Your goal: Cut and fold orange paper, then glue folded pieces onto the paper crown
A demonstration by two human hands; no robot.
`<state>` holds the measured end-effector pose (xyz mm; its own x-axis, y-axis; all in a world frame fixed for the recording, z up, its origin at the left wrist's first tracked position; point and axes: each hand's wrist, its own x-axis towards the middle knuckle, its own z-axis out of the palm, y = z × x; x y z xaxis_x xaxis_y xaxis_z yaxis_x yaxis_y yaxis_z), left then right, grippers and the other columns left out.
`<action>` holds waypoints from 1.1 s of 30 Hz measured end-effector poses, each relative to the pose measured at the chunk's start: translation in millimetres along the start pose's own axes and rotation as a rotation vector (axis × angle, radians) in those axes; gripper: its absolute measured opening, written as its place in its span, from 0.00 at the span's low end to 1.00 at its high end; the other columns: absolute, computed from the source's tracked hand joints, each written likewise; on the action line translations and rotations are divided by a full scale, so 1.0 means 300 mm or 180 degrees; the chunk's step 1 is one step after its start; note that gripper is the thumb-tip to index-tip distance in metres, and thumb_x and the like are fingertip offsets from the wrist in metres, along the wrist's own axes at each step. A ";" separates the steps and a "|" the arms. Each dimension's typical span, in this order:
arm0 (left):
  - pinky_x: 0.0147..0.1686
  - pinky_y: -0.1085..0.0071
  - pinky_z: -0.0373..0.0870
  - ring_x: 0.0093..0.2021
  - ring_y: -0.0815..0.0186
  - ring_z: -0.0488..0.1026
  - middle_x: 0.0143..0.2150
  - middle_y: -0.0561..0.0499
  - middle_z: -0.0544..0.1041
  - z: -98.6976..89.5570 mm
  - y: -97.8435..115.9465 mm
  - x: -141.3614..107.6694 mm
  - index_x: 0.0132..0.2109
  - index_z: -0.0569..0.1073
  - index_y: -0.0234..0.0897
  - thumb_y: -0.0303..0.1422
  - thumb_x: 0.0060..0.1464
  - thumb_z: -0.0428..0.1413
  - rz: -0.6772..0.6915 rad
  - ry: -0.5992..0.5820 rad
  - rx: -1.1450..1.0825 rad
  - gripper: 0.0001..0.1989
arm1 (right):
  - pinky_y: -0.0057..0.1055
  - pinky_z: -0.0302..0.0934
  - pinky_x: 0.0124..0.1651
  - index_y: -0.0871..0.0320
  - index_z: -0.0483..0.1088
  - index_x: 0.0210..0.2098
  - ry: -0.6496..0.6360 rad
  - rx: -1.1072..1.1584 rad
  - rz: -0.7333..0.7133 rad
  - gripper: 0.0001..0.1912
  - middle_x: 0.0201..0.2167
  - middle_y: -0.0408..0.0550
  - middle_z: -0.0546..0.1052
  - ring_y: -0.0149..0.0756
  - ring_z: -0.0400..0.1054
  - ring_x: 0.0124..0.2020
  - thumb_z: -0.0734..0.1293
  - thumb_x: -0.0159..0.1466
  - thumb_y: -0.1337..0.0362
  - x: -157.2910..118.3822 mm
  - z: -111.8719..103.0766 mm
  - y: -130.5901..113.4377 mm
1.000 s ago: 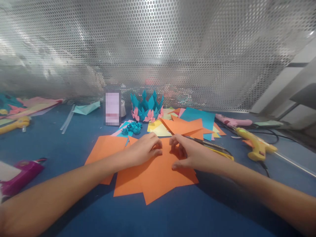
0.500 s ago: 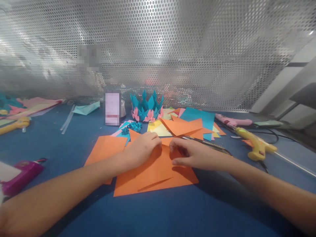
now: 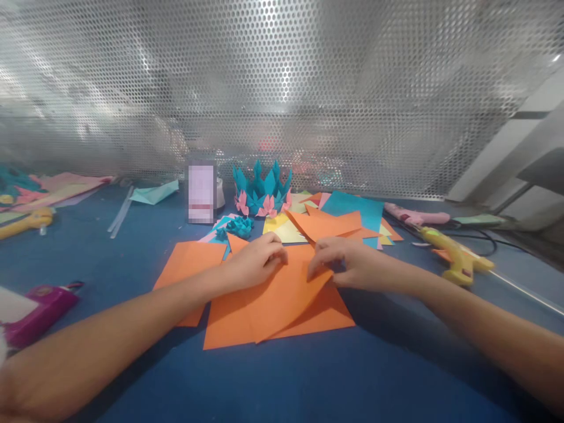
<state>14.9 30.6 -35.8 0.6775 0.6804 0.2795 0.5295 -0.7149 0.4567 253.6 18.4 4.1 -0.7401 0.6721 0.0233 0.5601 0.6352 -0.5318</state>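
Note:
A sheet of orange paper [image 3: 286, 294] lies between my hands, its right side lifted off another orange sheet [image 3: 332, 317] beneath it. My right hand [image 3: 352, 261] pinches the raised right corner, thumb below and fingers above. On the sheet's upper left part rests my left hand [image 3: 258, 258], fingers curled down and closed against the paper; their tips are partly hidden. Left of that hand, a further orange sheet [image 3: 189, 270] lies flat on the blue table [image 3: 282, 388].
Behind the hands stand a blue paper crown with pink flowers [image 3: 264, 191] and a blurred upright phone-like panel [image 3: 201, 192]. Coloured papers [image 3: 356, 205] are piled to its right. A yellow glue gun [image 3: 458, 258] and a pink glue gun [image 3: 416, 215] lie right; a magenta tool [image 3: 42, 311] lies left.
My right hand has closed on the orange sheet's corner and raised it, shifting slightly right. The sheet's right side now stands off the one below. My left hand stays nearly in place.

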 end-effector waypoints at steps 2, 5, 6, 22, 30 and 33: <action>0.39 0.71 0.66 0.38 0.68 0.68 0.37 0.49 0.69 -0.009 -0.005 0.003 0.37 0.72 0.37 0.25 0.58 0.46 0.0041 -0.0088 -0.0166 0.10 | 0.29 0.58 0.38 0.54 0.77 0.31 0.0093 -0.0039 -0.0133 0.06 0.32 0.45 0.69 0.32 0.64 0.34 0.67 0.56 0.66 0.010 0.011 0.008; 0.40 0.71 0.65 0.39 0.68 0.69 0.37 0.49 0.71 -0.022 -0.002 0.007 0.38 0.73 0.37 0.27 0.59 0.46 0.0081 -0.0253 -0.0316 0.11 | 0.30 0.58 0.41 0.56 0.77 0.31 -0.0056 0.0221 -0.0084 0.09 0.35 0.47 0.72 0.34 0.66 0.36 0.65 0.59 0.60 0.015 0.016 0.012; 0.41 0.71 0.65 0.39 0.67 0.69 0.38 0.49 0.71 -0.026 0.003 0.008 0.38 0.73 0.37 0.29 0.59 0.46 0.0063 -0.0304 -0.0385 0.11 | 0.30 0.58 0.38 0.56 0.76 0.31 -0.0092 0.0281 0.0066 0.11 0.33 0.46 0.73 0.34 0.66 0.34 0.64 0.60 0.59 0.015 0.017 0.013; 0.28 0.73 0.55 0.29 0.69 0.61 0.28 0.54 0.64 -0.131 0.069 0.016 0.29 0.65 0.37 0.48 0.49 0.52 -0.1149 -0.1041 -0.0230 0.17 | 0.28 0.52 0.29 0.57 0.69 0.29 0.0840 0.0087 0.0680 0.11 0.23 0.42 0.71 0.31 0.62 0.25 0.62 0.61 0.56 0.028 0.100 0.038; 0.25 0.71 0.50 0.27 0.69 0.58 0.26 0.55 0.60 -0.116 0.067 0.019 0.25 0.56 0.38 0.41 0.49 0.51 -0.1165 -0.0875 0.0273 0.15 | 0.28 0.53 0.27 0.57 0.68 0.38 0.0713 0.0575 0.0850 0.13 0.24 0.41 0.70 0.32 0.63 0.25 0.65 0.58 0.56 0.035 0.100 0.065; 0.26 0.71 0.51 0.28 0.68 0.59 0.27 0.54 0.62 -0.113 0.066 0.017 0.26 0.57 0.38 0.41 0.50 0.50 -0.1147 -0.0894 0.0391 0.13 | 0.29 0.54 0.28 0.58 0.67 0.39 0.0778 0.0410 0.0881 0.14 0.24 0.41 0.70 0.33 0.64 0.26 0.65 0.58 0.57 0.038 0.099 0.054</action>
<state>11.5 25.4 3.3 0.5422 0.8308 -0.1254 0.8013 -0.4665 0.3745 243.3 25.1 -29.4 -0.4484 0.8920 0.0568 0.6633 0.3747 -0.6478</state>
